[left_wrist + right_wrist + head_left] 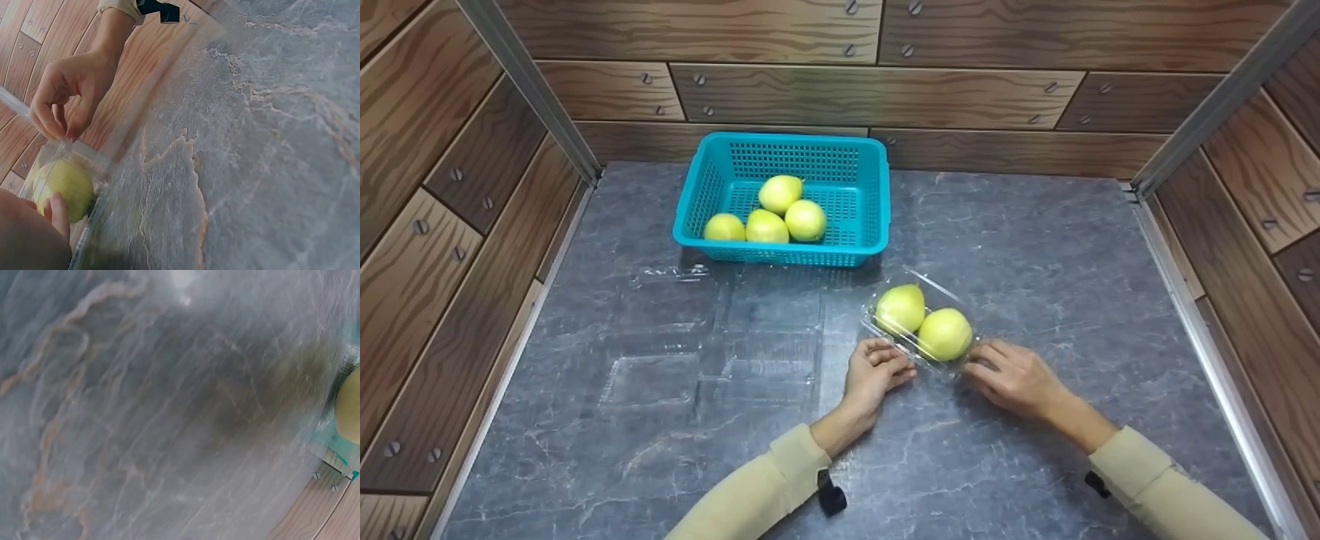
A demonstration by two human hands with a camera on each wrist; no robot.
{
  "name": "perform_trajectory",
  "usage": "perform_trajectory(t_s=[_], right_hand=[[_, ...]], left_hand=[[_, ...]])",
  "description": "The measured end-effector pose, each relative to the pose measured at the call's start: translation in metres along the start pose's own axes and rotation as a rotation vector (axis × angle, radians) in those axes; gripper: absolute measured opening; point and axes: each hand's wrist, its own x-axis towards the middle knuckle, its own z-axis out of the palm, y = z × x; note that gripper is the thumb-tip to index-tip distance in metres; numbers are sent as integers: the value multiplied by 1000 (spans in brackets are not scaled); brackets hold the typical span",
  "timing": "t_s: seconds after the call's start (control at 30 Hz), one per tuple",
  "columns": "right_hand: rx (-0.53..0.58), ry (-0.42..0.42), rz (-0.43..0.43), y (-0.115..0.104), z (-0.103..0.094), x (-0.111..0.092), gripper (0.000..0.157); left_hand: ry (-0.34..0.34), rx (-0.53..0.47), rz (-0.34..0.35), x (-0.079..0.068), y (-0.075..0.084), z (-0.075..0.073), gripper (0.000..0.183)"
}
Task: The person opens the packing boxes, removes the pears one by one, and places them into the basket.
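Two yellow-green pears lie side by side in a clear plastic box, tilted across the tabletop. My left hand holds the box's near-left edge with curled fingers. At the near-right corner, my right hand pinches the thin plastic between thumb and fingers. The left wrist view shows that pinch by the right hand above one pear, with left fingers against the box. Only part of a pear appears at the right wrist view's edge; neither hand shows there.
A teal plastic basket with several pears stands at the back. Several clear plastic boxes, hard to make out, lie left of my hands. Wood-patterned walls enclose the grey marbled tabletop at back and sides.
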Motion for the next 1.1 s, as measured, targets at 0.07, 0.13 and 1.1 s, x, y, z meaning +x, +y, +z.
perform_trajectory(t_s=[0.07, 0.13, 1.1], right_hand=[[1, 3, 0, -2, 0, 1, 29], [-1, 7, -2, -4, 1, 2, 27], [-36, 9, 53, -29, 9, 19, 23]], left_hand=[[-2, 0, 2, 0, 0, -1, 38], [1, 2, 6, 0, 0, -1, 39], [61, -10, 16, 3, -1, 3, 56]])
